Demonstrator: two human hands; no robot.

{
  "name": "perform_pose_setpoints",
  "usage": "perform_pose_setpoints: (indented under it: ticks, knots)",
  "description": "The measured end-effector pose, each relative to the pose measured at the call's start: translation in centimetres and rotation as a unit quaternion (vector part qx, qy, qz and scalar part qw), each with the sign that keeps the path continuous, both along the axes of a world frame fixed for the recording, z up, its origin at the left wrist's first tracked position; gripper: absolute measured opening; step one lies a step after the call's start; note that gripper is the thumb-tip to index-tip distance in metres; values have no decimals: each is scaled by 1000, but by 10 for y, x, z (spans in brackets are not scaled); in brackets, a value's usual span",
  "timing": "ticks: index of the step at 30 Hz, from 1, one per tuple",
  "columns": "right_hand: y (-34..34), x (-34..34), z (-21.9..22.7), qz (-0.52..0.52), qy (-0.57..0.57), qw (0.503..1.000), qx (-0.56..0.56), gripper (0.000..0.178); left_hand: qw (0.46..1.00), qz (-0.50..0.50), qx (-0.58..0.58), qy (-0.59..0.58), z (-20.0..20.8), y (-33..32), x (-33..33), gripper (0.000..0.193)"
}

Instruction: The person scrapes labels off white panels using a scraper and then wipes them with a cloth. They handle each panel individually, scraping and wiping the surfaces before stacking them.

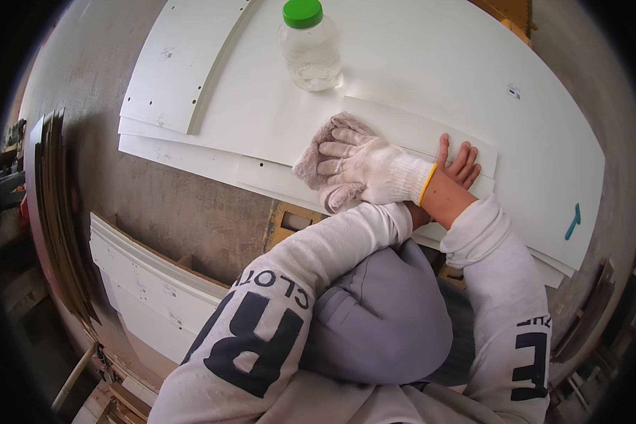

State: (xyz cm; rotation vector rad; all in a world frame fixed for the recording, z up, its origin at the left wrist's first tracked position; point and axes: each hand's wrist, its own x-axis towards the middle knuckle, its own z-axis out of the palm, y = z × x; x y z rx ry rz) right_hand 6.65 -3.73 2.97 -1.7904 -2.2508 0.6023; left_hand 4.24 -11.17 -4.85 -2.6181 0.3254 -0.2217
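My forearms cross, the right one over the left. My right hand, in a white knit glove with a yellow cuff edge, presses a pinkish-grey cloth against the white boards, its fingers curled over the fabric. Out past the right wrist shows my bare left hand, its fingers apart and lying on a narrow white board. That board rests on a larger white panel. Beyond the cloth stands a clear jar with a green lid, holding something clear.
At the left, drilled white panels lie stacked on the large panel. A small teal tool lies near its right edge. More white boards sit lower left on the floor, and brown sheets lean farther left. My grey-trousered knee is close to the panel's near edge.
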Motion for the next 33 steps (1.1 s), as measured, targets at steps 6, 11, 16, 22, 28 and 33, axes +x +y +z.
perform_pose_setpoints:
  ticks: [6, 11, 16, 22, 28, 33]
  knots:
    - [-60, 43, 27, 43, -33, 994, -94, 42, 821, 62, 566, 35, -38, -35, 8, 71]
    - [-30, 21, 10, 69, 7, 997, -24, 43, 899, 88, 426, -55, -28, -35, 11, 59]
    - [-23, 31, 17, 102, -6, 993, -57, 45, 447, 90, 890, 13, -28, -44, 16, 62]
    - [-15, 15, 11, 46, 30, 998, -10, 48, 956, 92, 276, -32, -15, -25, 14, 68]
    - [-29, 25, -1, 55, 4, 995, -88, 49, 996, 60, 53, 28, 1, -2, -10, 68]
    - [13, -7, -7, -7, 18, 998, 56, 40, 994, -31, -105, 12, 13, 7, -1, 73]
